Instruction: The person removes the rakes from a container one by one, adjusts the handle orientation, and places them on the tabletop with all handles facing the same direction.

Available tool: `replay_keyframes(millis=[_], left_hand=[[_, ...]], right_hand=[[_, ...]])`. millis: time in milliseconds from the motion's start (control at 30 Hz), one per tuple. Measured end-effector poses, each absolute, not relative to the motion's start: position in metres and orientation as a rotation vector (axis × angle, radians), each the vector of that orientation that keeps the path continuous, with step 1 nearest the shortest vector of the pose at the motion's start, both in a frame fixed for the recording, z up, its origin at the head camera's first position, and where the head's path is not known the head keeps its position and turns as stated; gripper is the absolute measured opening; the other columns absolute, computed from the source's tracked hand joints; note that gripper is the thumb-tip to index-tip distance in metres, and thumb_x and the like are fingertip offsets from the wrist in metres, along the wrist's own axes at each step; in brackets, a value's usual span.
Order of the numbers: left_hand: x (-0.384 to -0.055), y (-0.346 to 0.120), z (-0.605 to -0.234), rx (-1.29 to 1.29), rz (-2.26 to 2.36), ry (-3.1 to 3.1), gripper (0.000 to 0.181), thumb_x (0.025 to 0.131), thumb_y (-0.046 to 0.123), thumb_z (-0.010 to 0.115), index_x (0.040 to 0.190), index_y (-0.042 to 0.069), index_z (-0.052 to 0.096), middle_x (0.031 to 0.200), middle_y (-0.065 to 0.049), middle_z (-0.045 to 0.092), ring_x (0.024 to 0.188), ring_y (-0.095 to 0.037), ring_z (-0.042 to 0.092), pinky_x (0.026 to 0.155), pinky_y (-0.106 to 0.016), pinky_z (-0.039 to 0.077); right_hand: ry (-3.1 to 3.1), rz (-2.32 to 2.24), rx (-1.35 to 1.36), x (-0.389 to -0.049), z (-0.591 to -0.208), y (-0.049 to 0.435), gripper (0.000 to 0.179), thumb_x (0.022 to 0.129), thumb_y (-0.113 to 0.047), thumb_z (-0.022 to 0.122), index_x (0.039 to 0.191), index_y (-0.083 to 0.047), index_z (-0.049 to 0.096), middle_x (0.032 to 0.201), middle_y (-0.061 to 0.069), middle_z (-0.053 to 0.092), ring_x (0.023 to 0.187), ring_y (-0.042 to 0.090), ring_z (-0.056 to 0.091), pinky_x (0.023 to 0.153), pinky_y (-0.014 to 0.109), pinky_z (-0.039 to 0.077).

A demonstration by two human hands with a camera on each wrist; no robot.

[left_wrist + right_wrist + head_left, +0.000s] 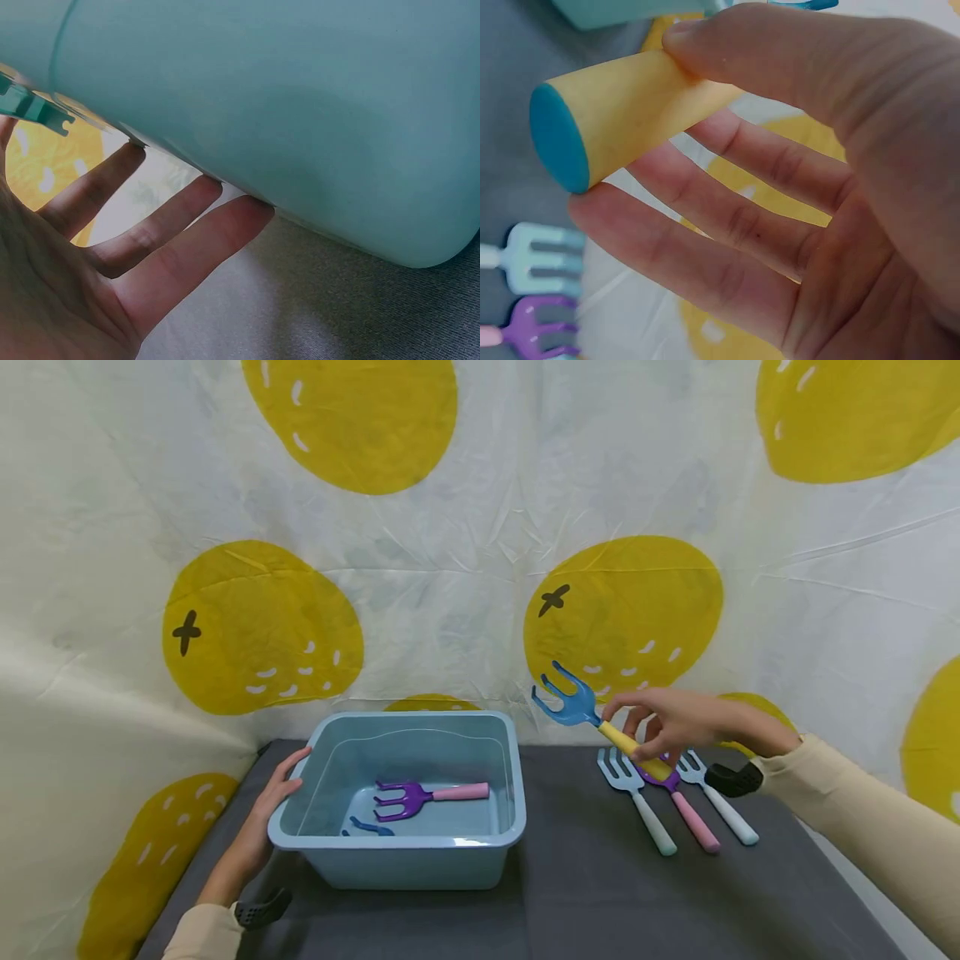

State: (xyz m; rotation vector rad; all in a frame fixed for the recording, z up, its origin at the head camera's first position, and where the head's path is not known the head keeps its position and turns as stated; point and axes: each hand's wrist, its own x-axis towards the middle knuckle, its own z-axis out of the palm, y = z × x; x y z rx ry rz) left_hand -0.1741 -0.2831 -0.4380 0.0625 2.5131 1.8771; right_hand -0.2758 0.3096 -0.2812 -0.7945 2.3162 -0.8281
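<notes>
My right hand (671,718) pinches the yellow handle of a small garden hand rake (573,700) between thumb and fingers, its three-pronged blue head pointing up and left. The blue end of that handle (559,139) faces the right wrist camera. Against the left side of a light blue plastic basin (397,864) rests my left hand (258,818), its fingertips (255,211) touching the outer wall. Inside the basin lie a purple hand rake with a pink handle (408,799) and a blue pronged head (372,827), partly hidden by the front wall.
Right of the basin, on the dark cloth-covered table (577,893), lie a pale blue fork with a mint handle (624,774), a purple rake with a pink handle (696,821) and another pale fork (727,810). A curtain with yellow fruit shapes (480,635) hangs behind.
</notes>
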Motion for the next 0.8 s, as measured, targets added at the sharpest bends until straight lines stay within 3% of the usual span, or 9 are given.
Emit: replay_keyframes(millis=[300,800], left_hand=[[-0.172,-0.286,-0.441,0.067,1.869,2.514,0.061,0.108,0.049,0.032,0.164,0.035,0.013,0.170,-0.012,0.002,0.138,-0.046,0.027,0.109,-0.070,0.035],[-0.172,-0.286,-0.442,0.094,1.872,2.517,0.059,0.109,0.048,0.030,0.164,0.036,0.014,0.170,-0.009,0.004,0.139,-0.043,0.028,0.110,-0.067,0.034]], right_hand=[[2.337,-1.016,-0.767,-0.255,-0.324,0.378,0.055,0.094,-0.009,0.074,0.141,-0.005,0.045,0.110,0.022,0.060,0.078,0.032,0.071,0.057,0.049,0.061],[2.236,-1.261,-0.528,-0.206,-0.409,0.468,0.055,0.098,-0.006,0.068,0.144,0.001,0.038,0.106,0.021,0.062,0.078,0.034,0.070,0.058,0.052,0.060]])
